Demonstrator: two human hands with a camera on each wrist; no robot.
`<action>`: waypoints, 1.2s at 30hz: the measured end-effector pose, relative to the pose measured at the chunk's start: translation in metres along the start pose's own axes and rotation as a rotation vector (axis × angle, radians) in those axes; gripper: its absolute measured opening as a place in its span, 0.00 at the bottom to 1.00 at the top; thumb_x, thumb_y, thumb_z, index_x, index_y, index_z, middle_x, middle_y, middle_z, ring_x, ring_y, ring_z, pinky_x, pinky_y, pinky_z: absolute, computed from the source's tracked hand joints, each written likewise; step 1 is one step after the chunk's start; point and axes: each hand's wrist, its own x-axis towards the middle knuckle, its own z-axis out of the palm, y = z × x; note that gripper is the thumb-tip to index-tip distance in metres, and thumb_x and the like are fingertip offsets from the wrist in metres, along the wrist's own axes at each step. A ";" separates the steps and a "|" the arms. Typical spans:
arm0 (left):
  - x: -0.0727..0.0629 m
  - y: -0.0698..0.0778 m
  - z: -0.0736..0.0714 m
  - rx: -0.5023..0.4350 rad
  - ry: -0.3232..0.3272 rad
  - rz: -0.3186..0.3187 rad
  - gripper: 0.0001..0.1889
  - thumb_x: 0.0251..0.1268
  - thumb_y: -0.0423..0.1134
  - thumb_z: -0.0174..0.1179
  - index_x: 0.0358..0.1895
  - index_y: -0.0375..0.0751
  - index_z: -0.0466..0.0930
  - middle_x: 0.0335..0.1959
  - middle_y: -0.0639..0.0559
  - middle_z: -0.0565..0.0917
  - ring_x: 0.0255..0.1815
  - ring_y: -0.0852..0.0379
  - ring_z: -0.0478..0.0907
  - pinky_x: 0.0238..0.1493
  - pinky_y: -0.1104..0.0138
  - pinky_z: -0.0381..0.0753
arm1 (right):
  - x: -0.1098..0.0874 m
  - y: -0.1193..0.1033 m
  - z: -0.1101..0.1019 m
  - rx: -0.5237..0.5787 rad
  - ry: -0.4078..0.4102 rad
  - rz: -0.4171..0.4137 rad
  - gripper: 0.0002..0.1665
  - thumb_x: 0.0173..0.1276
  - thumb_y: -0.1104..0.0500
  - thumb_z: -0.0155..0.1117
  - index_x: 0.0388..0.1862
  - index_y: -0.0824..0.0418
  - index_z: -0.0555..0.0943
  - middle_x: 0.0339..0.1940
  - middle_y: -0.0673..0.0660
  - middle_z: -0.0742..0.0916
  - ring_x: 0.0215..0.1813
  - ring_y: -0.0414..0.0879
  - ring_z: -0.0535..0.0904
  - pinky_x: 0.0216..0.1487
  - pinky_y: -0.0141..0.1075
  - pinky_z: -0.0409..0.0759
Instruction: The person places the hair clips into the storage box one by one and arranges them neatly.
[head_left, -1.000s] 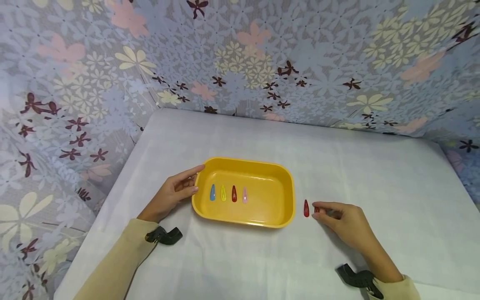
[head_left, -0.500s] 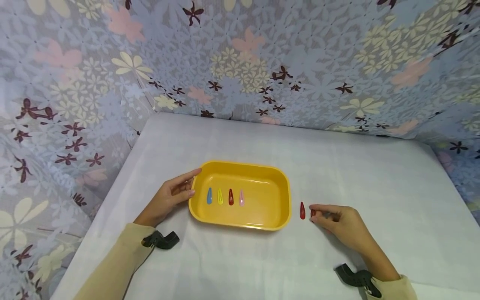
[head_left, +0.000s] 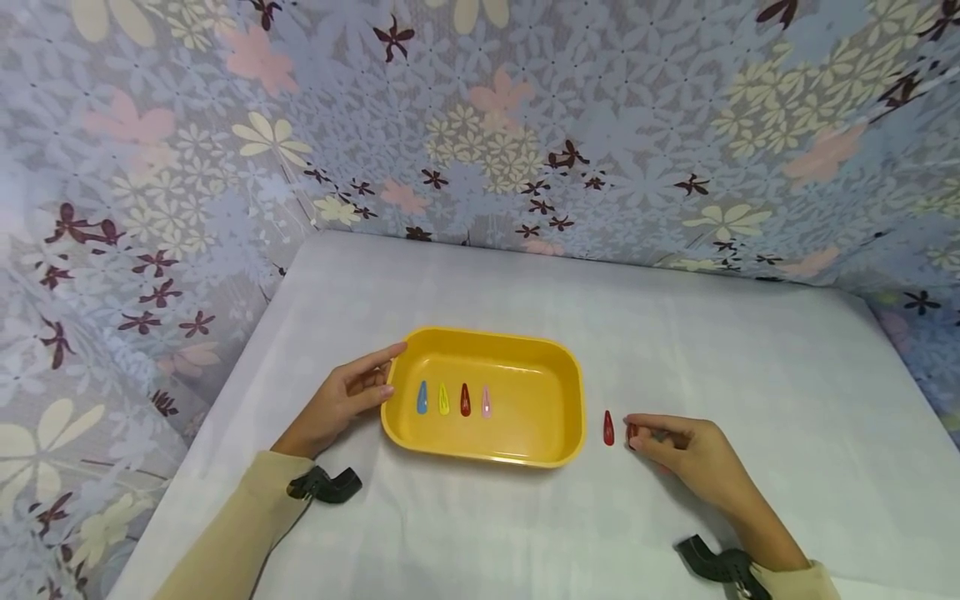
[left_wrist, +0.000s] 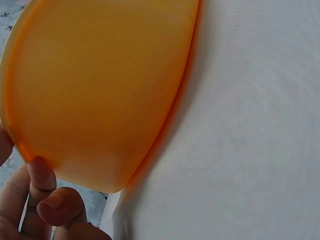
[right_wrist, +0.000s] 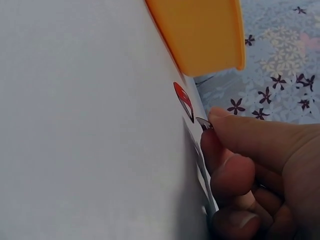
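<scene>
In the head view a yellow plastic tray (head_left: 525,454) lies on the white cloth. Inside it a blue hair clip (head_left: 422,398), a yellow one, a red one and a pink hair clip (head_left: 486,402) form a row. My left hand (head_left: 351,398) holds the tray's left end, thumb and index finger at the rim. Right of the tray, a single red hair clip (head_left: 608,428) lies on the cloth. Beside it my right hand (head_left: 693,450) pinches another red hair clip (right_wrist: 203,122) between thumb and index finger. Small teal and red bits show under its fingers, mostly hidden.
White cloth (head_left: 480,533) covers the table around the tray. Flower-patterned fabric (head_left: 480,125) rises behind the table and along its left side. A black strap with a mount (head_left: 326,485) sits on each wrist.
The head view has shifted slightly. Both hands stay nearly where they were. The pinched red clip has turned a little, and teal and red bits now show beneath the right fingers.
</scene>
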 end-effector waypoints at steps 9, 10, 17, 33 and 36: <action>-0.001 -0.001 0.000 0.009 0.013 -0.003 0.30 0.73 0.31 0.62 0.77 0.46 0.68 0.44 0.41 0.70 0.36 0.57 0.70 0.32 0.72 0.73 | -0.001 -0.003 -0.003 0.054 0.006 0.024 0.24 0.66 0.45 0.74 0.58 0.53 0.87 0.28 0.52 0.83 0.21 0.41 0.69 0.19 0.33 0.65; -0.002 -0.002 0.000 0.010 0.013 0.002 0.30 0.73 0.31 0.61 0.77 0.46 0.68 0.43 0.41 0.70 0.35 0.57 0.69 0.32 0.72 0.72 | 0.000 -0.002 -0.002 0.063 0.006 0.024 0.24 0.66 0.45 0.74 0.58 0.53 0.87 0.29 0.52 0.84 0.21 0.41 0.69 0.20 0.33 0.66; -0.003 -0.001 0.002 -0.012 0.006 0.026 0.30 0.73 0.29 0.60 0.77 0.42 0.67 0.43 0.41 0.69 0.36 0.58 0.69 0.31 0.71 0.71 | 0.002 -0.002 -0.008 0.133 -0.006 0.045 0.27 0.67 0.45 0.73 0.60 0.57 0.86 0.31 0.54 0.85 0.21 0.44 0.73 0.22 0.34 0.73; -0.002 0.001 0.002 -0.007 0.001 0.011 0.31 0.73 0.33 0.62 0.77 0.45 0.68 0.44 0.40 0.69 0.37 0.57 0.70 0.33 0.71 0.73 | 0.003 -0.032 -0.017 0.104 0.068 0.052 0.31 0.65 0.39 0.73 0.62 0.52 0.86 0.42 0.52 0.88 0.14 0.42 0.65 0.15 0.38 0.64; -0.001 0.001 0.002 0.002 0.006 0.012 0.30 0.73 0.33 0.62 0.77 0.46 0.68 0.44 0.40 0.69 0.36 0.56 0.70 0.32 0.71 0.72 | 0.007 -0.042 -0.019 0.074 0.073 0.016 0.30 0.65 0.39 0.73 0.61 0.51 0.86 0.41 0.51 0.88 0.14 0.42 0.64 0.14 0.38 0.63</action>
